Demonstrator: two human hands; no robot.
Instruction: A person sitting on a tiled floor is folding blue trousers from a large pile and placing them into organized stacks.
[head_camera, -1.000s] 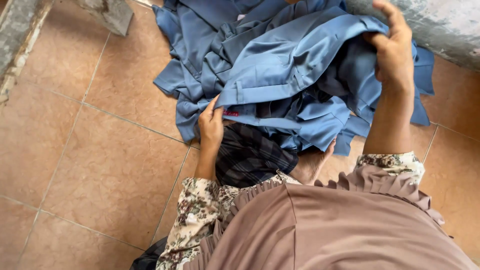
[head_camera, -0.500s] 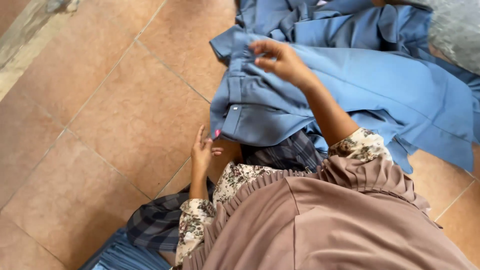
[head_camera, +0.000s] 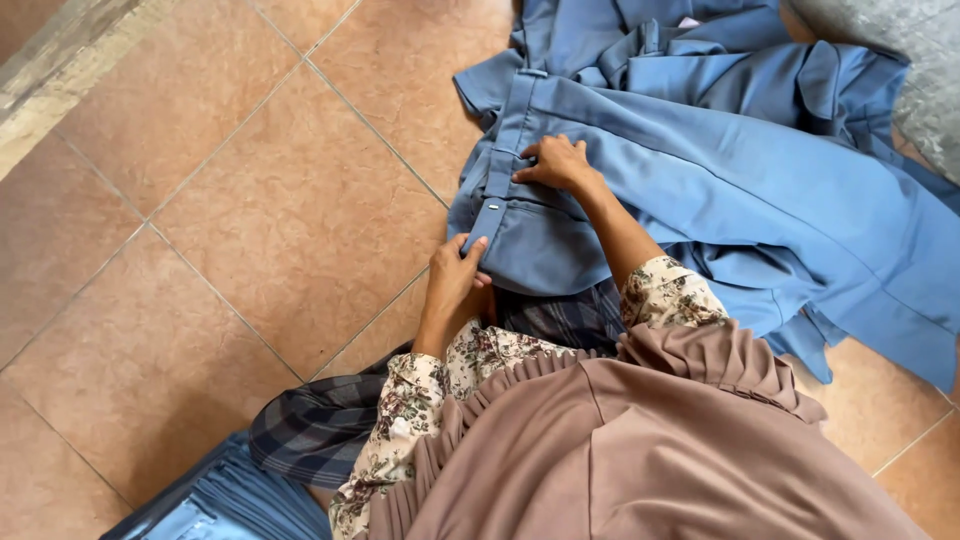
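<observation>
Left hand (head_camera: 455, 272), centre of the frame, pinching the near end of the waistband (head_camera: 508, 150) of the trousers (head_camera: 760, 190), thumb on top, fingers curled under the cloth. Right hand (head_camera: 553, 163), just above it, pressed flat on the same waistband, fingers spread over a belt loop; not gripping, only holding the cloth down. Trousers, mid blue, spread from the centre out to the right edge, waistband running up and down between the two hands, leg draped toward the lower right. More blue cloth (head_camera: 680, 45), bunched in a heap at the top of the frame, touching the trousers. Dark checked cloth (head_camera: 320, 425), below the left hand, stretching toward the lower left, partly hidden under the floral sleeves (head_camera: 400, 420). Brown pleated garment (head_camera: 640, 450), filling the bottom centre and right. Pale blue ribbed cloth (head_camera: 215, 505), at the bottom left corner. Floor (head_camera: 200, 200) of reddish-brown tiles, across the left half. Grey ledge (head_camera: 60, 70), along the upper left corner. Grey rough surface (head_camera: 900, 40), at the upper right corner, beside the heap.
</observation>
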